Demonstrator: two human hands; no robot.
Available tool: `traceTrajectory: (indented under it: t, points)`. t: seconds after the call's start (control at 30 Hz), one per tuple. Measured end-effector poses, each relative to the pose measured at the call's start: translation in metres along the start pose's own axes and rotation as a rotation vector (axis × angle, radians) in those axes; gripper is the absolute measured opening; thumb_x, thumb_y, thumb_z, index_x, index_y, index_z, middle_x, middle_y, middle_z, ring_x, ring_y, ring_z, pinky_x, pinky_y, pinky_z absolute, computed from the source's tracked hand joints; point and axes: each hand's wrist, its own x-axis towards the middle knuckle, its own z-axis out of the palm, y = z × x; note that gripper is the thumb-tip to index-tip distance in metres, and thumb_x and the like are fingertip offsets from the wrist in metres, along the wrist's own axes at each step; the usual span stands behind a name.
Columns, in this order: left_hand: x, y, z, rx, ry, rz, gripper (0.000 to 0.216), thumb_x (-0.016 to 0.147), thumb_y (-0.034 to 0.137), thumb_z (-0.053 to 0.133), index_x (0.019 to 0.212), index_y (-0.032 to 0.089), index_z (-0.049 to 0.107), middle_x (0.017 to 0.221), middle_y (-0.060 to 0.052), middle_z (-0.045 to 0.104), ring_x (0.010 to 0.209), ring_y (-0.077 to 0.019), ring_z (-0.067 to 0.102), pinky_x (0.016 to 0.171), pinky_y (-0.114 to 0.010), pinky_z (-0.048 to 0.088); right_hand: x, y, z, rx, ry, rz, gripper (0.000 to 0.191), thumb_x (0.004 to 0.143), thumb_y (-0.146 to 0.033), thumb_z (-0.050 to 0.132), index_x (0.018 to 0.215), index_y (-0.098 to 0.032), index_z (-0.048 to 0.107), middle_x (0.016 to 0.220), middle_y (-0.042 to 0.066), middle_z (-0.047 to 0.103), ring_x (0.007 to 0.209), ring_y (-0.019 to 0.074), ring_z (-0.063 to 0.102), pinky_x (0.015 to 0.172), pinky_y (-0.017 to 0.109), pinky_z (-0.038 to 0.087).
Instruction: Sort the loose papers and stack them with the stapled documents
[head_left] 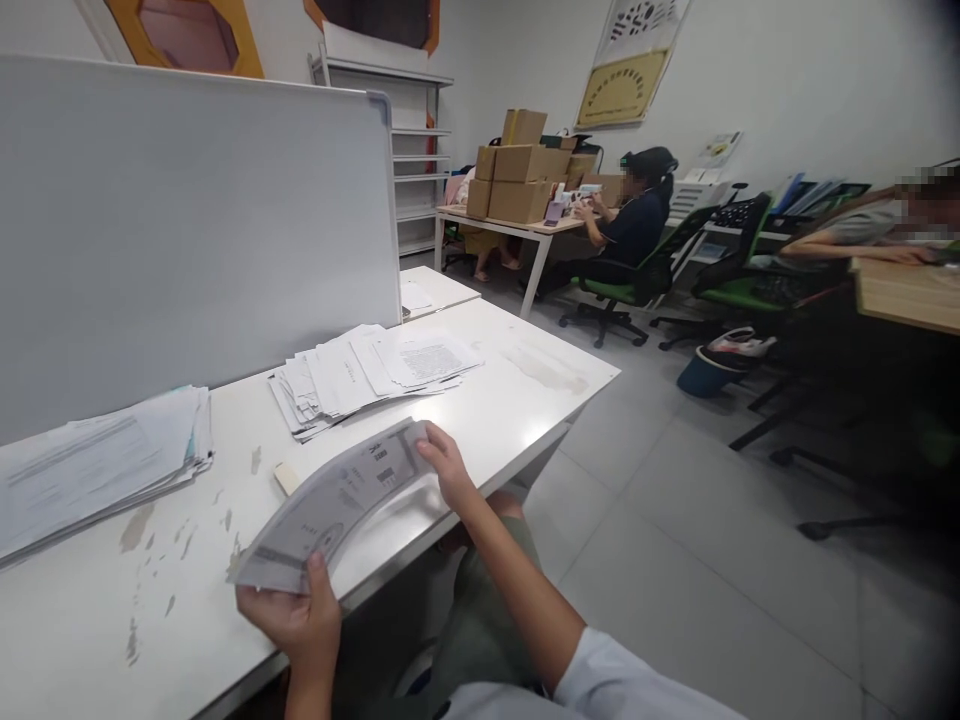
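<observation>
On the white desk (pixel 510 420) a loose paper pile (pixel 345 375) lies beyond a printed sheet (pixel 337 510), which bows in the air above the near edge, its long axis slanting near left to far right; the left hand (pixel 296 620) grips its near end, the right hand (pixel 448 470), closer to the pile, pinches the far end.

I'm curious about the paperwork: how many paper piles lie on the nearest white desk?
2: the left pile, at the picture's left edge; the right pile, beyond the held paper. The divider may hide more.
</observation>
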Motion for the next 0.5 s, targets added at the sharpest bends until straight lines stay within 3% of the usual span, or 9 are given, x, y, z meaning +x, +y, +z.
traceTrajectory:
  t: [0.1,0.2,0.3,0.4,0.5]
  points:
    - [0.003,0.0,-0.005,-0.017,-0.082,-0.085,0.078,0.079,0.042,0.066,0.141,0.017,0.028,0.105,-0.012,0.058,0.106,-0.0254,0.06,0.096,-0.048,0.048,-0.002,0.009,-0.001,0.001,0.083,0.064,0.014,0.071,-0.035,0.057,0.074,-0.021,0.056,0.07,-0.001,0.052,0.07,0.0172,0.048,0.067,0.027,0.041]
    - [-0.002,0.002,-0.01,0.036,-0.041,-0.086,0.081,0.078,0.042,0.066,0.145,0.021,0.024,0.102,-0.009,0.059,0.099,-0.0233,0.062,0.094,-0.047,0.049,-0.005,0.014,-0.001,0.012,0.262,-0.02,0.008,0.069,-0.028,0.052,0.065,-0.022,0.051,0.064,-0.002,0.046,0.064,0.0155,0.043,0.062,0.026,0.037]
    - [-0.015,0.009,-0.013,0.121,-0.03,-0.029,0.084,0.079,0.04,0.064,0.147,0.024,0.018,0.104,-0.009,0.061,0.098,-0.0232,0.063,0.094,-0.047,0.048,-0.005,0.011,-0.002,0.0,0.189,-0.068,0.007,0.07,-0.026,0.052,0.069,-0.022,0.056,0.068,0.001,0.054,0.068,0.0173,0.049,0.065,0.029,0.039]
    - [-0.024,0.013,-0.02,0.248,-0.156,-0.058,0.071,0.082,0.04,0.059,0.144,0.023,0.029,0.102,-0.01,0.064,0.103,-0.0264,0.062,0.094,-0.045,0.049,-0.008,0.002,-0.004,-0.036,0.127,-0.049,0.009,0.069,-0.022,0.051,0.072,-0.021,0.06,0.071,0.002,0.059,0.071,0.0187,0.054,0.07,0.03,0.042]
    - [-0.031,0.013,-0.036,0.372,-0.087,-0.149,0.065,0.081,0.04,0.06,0.14,0.022,0.04,0.099,-0.011,0.065,0.103,-0.0289,0.062,0.091,-0.045,0.052,-0.019,-0.014,-0.008,-0.072,0.109,-0.088,0.011,0.075,-0.02,0.05,0.069,-0.022,0.059,0.069,0.002,0.057,0.07,0.0178,0.053,0.068,0.03,0.042]
